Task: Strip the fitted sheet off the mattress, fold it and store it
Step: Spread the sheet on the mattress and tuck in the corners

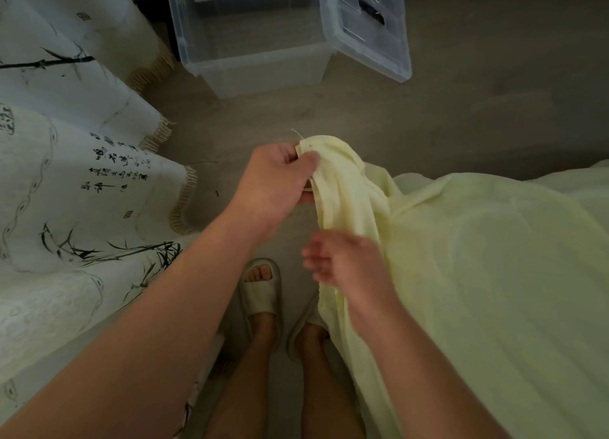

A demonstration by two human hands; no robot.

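- Gripping one corner of the pale yellow sheet (478,257), the left hand (276,178) has its thumb and fingers curled round the bunched cloth, and a loose thread sticks up just above the pinch.
- From that corner the sheet hangs down in folds and spreads wide across the right side of the view. What lies beneath it cannot be told.
- The right hand (346,264) is blurred. Its fingers look loosely spread and hold nothing, and it sits just beside the hanging folds, below the left hand. Whether it touches the cloth cannot be told.
- The sheet's lower edge falls over the right foot, which wears one of a pair of light slippers (260,293).
- A clear plastic box (257,66) stands open on the grey floor (461,92), well beyond the hands.
- Its see-through lid (372,33) is tilted against the box's right side.
- A white curtain (66,175) with inked bamboo, written characters and a fringed hem fills the left side.
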